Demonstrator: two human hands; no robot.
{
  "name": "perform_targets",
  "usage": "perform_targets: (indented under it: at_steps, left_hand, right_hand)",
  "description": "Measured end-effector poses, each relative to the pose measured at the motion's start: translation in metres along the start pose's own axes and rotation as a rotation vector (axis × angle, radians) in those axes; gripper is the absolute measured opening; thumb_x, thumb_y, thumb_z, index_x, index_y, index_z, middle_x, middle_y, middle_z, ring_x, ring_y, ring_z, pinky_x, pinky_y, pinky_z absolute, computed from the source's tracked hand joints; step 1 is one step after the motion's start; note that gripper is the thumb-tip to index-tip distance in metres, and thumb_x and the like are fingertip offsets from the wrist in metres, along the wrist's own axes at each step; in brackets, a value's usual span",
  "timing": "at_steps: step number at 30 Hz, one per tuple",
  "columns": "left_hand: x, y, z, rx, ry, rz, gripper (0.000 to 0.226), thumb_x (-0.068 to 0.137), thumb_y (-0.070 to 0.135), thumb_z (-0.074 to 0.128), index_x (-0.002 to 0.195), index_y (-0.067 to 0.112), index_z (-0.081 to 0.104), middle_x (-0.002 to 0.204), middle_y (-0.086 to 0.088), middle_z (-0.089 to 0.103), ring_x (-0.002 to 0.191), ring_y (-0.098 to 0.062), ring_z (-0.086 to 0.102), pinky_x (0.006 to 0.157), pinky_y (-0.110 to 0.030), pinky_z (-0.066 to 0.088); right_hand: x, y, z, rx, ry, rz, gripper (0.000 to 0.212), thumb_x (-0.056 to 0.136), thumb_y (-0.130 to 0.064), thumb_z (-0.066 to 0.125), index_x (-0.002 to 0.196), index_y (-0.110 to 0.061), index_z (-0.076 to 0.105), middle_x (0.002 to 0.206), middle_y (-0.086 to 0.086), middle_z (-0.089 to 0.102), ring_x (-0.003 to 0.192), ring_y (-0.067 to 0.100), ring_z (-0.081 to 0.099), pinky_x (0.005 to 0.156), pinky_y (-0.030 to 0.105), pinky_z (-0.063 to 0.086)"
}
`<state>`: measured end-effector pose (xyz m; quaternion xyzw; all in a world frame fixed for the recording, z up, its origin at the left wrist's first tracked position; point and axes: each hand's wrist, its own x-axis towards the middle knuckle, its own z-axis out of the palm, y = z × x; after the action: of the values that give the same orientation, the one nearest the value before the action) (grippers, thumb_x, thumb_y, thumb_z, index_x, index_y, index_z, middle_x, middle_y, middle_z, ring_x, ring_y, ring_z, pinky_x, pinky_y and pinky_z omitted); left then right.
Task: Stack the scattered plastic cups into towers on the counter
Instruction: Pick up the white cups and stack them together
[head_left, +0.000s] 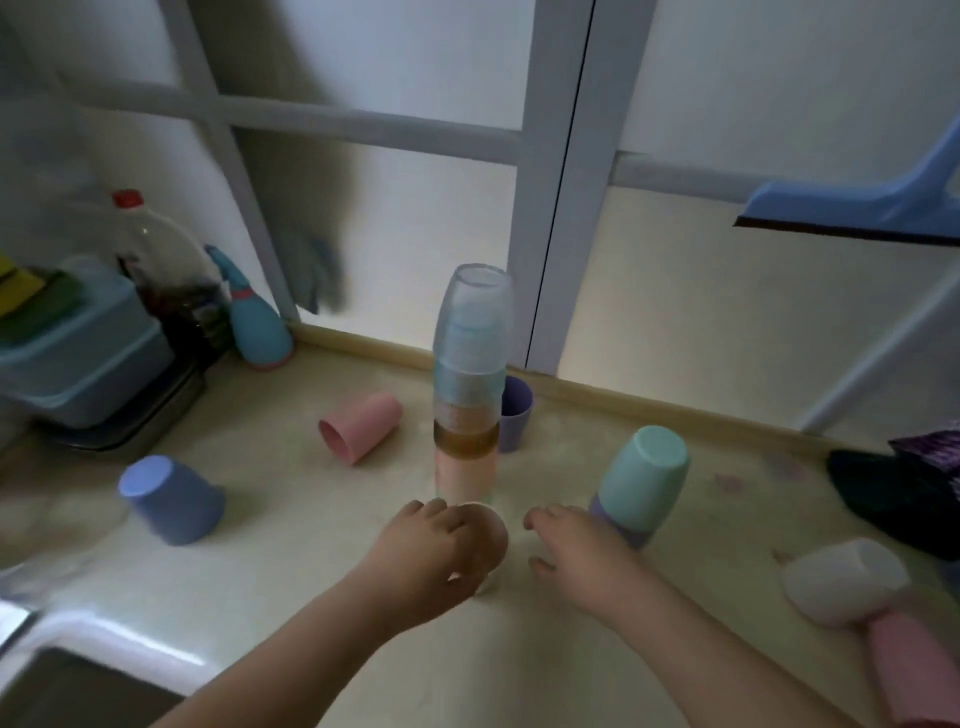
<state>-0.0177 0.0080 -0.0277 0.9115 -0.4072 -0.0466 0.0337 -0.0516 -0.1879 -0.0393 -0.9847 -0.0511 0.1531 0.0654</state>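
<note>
A tall tower of nested translucent cups (470, 384) stands upright mid-counter. In front of it my left hand (441, 551) is closed over a white upside-down cup (491, 577), mostly hidden under my fingers. My right hand (576, 556) hovers beside it, fingers apart, holding nothing. A mint cup (647, 478) sits upside down on a purple cup (618, 525) right of my right hand. A pink cup (361, 426) lies on its side at the left. A blue cup (171, 499) stands upside down further left. A purple upright cup (517, 410) is behind the tower.
A white cup (844, 579) and a pink cup (914, 670) lie at the right edge beside dark cloth (893, 493). A blue tub (78, 353), a bottle (166, 260) and a spray bottle (257, 322) crowd the back left. The sink (67, 686) is at bottom left.
</note>
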Motion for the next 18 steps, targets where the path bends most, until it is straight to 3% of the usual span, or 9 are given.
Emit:
perform_targets:
  at_steps: [4,7,9,11,13,15,18]
  left_hand:
    - [0.006,0.006,0.016,0.076,-0.03,0.098,0.034,0.047,0.052,0.078,0.073,0.032,0.067,0.072,0.014,0.067,0.061,-0.007,0.062,0.048,-0.02,0.046]
    - [0.011,0.006,0.022,0.075,-0.006,0.108,0.027,0.047,0.042,0.08,0.067,0.031,0.066,0.062,0.013,0.064,0.058,-0.008,0.061,0.048,-0.02,0.044]
    - [0.013,0.006,0.016,0.021,0.042,0.09,0.02,0.058,0.036,0.075,0.074,0.029,0.066,0.071,0.011,0.067,0.064,-0.011,0.064,0.053,-0.023,0.047]
    - [0.015,0.008,0.008,-0.112,0.067,0.014,0.017,0.082,0.029,0.061,0.096,0.021,0.066,0.098,0.002,0.069,0.089,-0.021,0.065,0.072,-0.031,0.049]
    - [0.014,0.009,0.001,-0.277,0.077,-0.056,0.024,0.092,0.027,0.051,0.11,0.015,0.063,0.115,-0.005,0.065,0.104,-0.026,0.059,0.086,-0.033,0.048]
    - [0.013,0.01,-0.011,-0.442,0.127,-0.103,0.024,0.092,0.027,0.052,0.109,0.016,0.064,0.112,-0.002,0.066,0.101,-0.022,0.061,0.087,-0.032,0.05]
    - [0.012,0.01,-0.024,-0.67,0.148,-0.2,0.015,0.09,0.026,0.057,0.093,0.015,0.067,0.093,0.0,0.068,0.083,-0.015,0.061,0.077,-0.031,0.053]
  right_hand:
    - [0.0,0.002,0.002,0.037,-0.016,0.017,0.038,0.088,-0.032,0.052,0.124,-0.018,0.046,0.125,0.007,0.054,0.116,0.028,0.051,0.091,0.04,0.048]
    - [-0.004,0.007,0.002,0.089,-0.014,0.033,0.04,0.087,-0.032,0.053,0.124,-0.02,0.046,0.123,0.005,0.055,0.115,0.026,0.052,0.09,0.038,0.049]
    - [-0.009,0.01,-0.001,0.131,-0.017,0.054,0.044,0.087,-0.032,0.054,0.129,-0.021,0.044,0.127,0.004,0.053,0.117,0.024,0.052,0.092,0.035,0.048]
    - [-0.015,0.013,-0.005,0.199,-0.005,0.074,0.051,0.087,-0.033,0.056,0.135,-0.023,0.039,0.133,0.002,0.051,0.12,0.02,0.051,0.095,0.031,0.044]
    - [-0.021,0.016,-0.009,0.299,0.01,0.092,0.062,0.085,-0.036,0.062,0.139,-0.025,0.034,0.135,0.0,0.049,0.12,0.015,0.05,0.096,0.025,0.04]
    - [-0.026,0.019,-0.011,0.418,0.001,0.111,0.079,0.078,-0.042,0.069,0.143,-0.029,0.027,0.135,-0.003,0.048,0.121,0.012,0.048,0.098,0.023,0.038]
    - [-0.027,0.02,-0.009,0.535,-0.012,0.123,0.097,0.068,-0.053,0.074,0.145,-0.035,0.017,0.137,-0.006,0.046,0.12,0.008,0.048,0.102,0.024,0.04]
